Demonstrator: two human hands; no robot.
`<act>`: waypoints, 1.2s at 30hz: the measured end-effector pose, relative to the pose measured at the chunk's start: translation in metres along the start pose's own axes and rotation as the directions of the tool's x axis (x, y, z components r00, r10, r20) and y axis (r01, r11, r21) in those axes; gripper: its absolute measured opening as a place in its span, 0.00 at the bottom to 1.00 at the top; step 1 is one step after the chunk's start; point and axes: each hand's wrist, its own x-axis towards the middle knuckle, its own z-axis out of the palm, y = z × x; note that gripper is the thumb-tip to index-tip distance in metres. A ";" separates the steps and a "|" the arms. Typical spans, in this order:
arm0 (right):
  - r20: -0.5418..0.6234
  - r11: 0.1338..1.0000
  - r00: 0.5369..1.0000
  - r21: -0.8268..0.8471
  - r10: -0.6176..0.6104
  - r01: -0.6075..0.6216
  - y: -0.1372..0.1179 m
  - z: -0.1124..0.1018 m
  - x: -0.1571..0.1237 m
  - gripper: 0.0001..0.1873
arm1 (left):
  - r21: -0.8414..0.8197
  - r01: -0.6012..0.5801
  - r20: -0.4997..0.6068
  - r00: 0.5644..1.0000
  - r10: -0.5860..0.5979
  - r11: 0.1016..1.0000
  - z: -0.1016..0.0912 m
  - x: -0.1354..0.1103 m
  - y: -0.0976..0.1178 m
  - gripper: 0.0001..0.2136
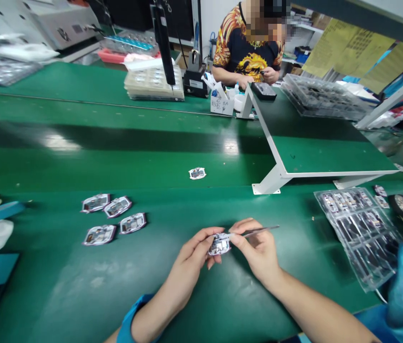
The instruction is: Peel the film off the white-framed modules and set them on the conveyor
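Observation:
My left hand (196, 252) pinches a small circuit module (219, 245) just above the green bench (173, 290). My right hand (258, 247) is closed on thin metal tweezers (260, 231), whose tip touches the top of the module. Both hands meet at the front centre. To the left, several similar modules (114, 219) lie in a loose group on the mat. One more module (197, 173) lies alone farther back.
A clear plastic tray (362, 233) of parts lies at the right. A white raised shelf (316, 157) stands behind it. Across the bench a person in a patterned shirt (247, 47) handles small items. Stacked trays (153, 83) and a hanging tool (164, 43) are at the back.

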 end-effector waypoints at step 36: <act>-0.021 0.973 0.980 0.126 0.196 -0.191 0.008 0.002 0.001 0.05 | 0.195 -0.073 0.132 0.990 0.047 0.978 -0.003 0.002 0.000 0.14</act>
